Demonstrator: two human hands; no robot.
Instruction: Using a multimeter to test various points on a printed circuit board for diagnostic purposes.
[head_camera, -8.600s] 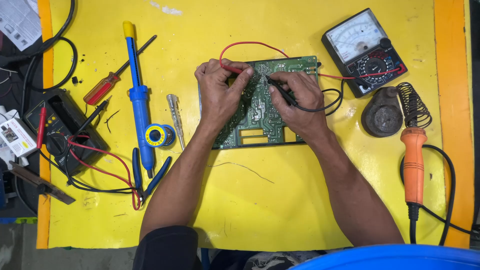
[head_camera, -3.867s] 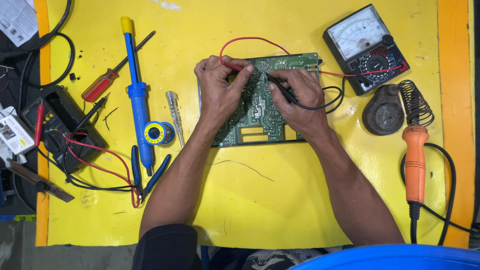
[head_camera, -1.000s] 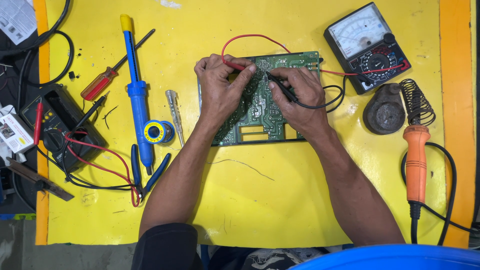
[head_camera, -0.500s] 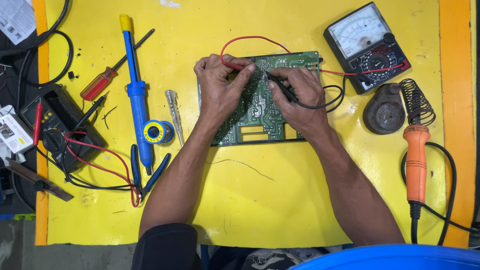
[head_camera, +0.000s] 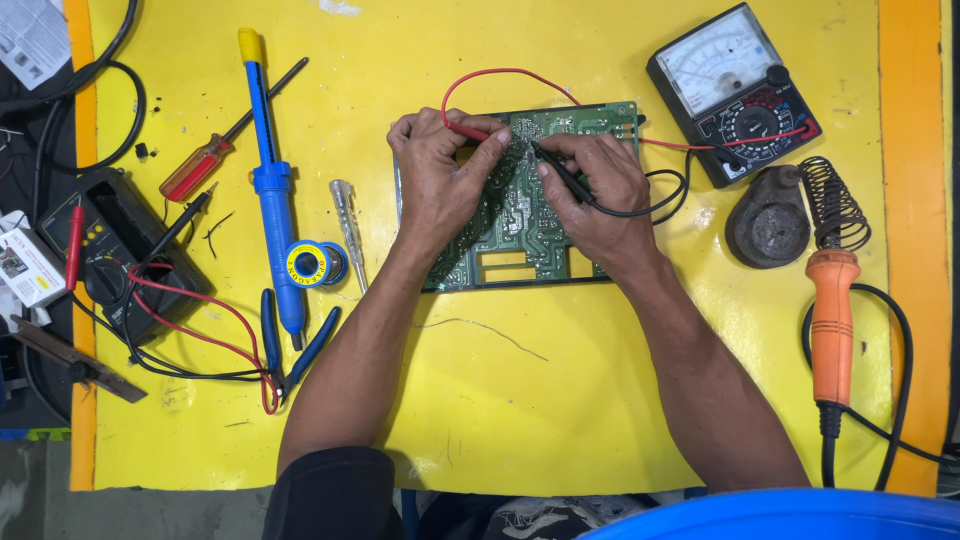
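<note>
A green circuit board (head_camera: 520, 225) lies solder side up on the yellow table (head_camera: 560, 400). My left hand (head_camera: 435, 185) rests on its left part and pinches a red test probe (head_camera: 468, 131) whose tip touches the board. My right hand (head_camera: 600, 190) holds a black test probe (head_camera: 557, 170), its tip close to the red one near the board's upper middle. Red and black leads run from both probes to an analog multimeter (head_camera: 733, 90) at the upper right.
An orange-handled soldering iron (head_camera: 830, 320) sits in its coil stand (head_camera: 790, 215) at right. Left of the board lie a tester screwdriver (head_camera: 347, 230), solder spool (head_camera: 312, 263), blue desoldering pump (head_camera: 270, 180), red screwdriver (head_camera: 205, 165), blue pliers (head_camera: 290, 350) and a black digital meter (head_camera: 120, 250).
Both hands have kept their probes on the board. The probe tips and the view have shifted only slightly.
</note>
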